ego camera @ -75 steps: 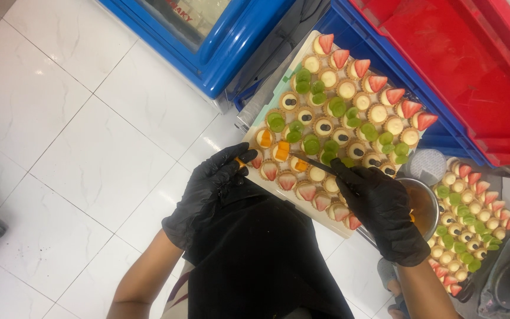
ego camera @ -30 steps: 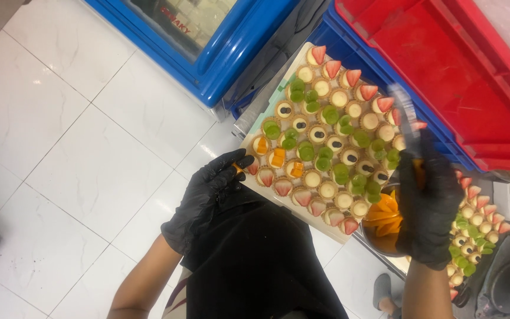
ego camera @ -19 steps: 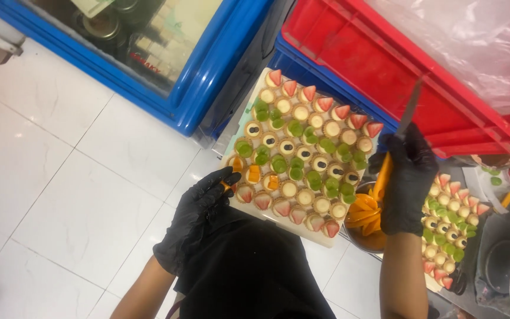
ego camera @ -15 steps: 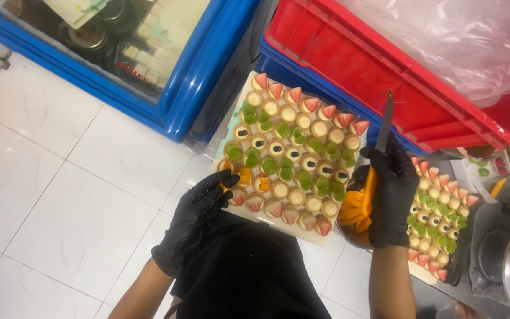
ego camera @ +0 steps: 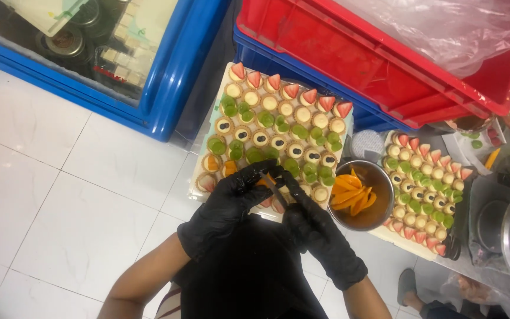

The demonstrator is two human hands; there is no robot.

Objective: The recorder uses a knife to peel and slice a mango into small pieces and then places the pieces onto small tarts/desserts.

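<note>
Tart tray (ego camera: 216,106) under both gloved hands, right hand (ego camera: 314,227) fingers closed on knife (ego camera: 274,189), left hand (ego camera: 231,201) curled.

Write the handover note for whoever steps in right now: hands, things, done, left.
Left hand: black glove, fingertips at the near edge of the tart tray.
Right hand: black glove, holding a thin dark tool over the same edge.
Metal bowl of orange fruit slices sits right of the tray; a second tray beyond it.
Done: strawberry, green and dark toppings, a few orange slices.
Left: tarts lacking orange slices.
</note>
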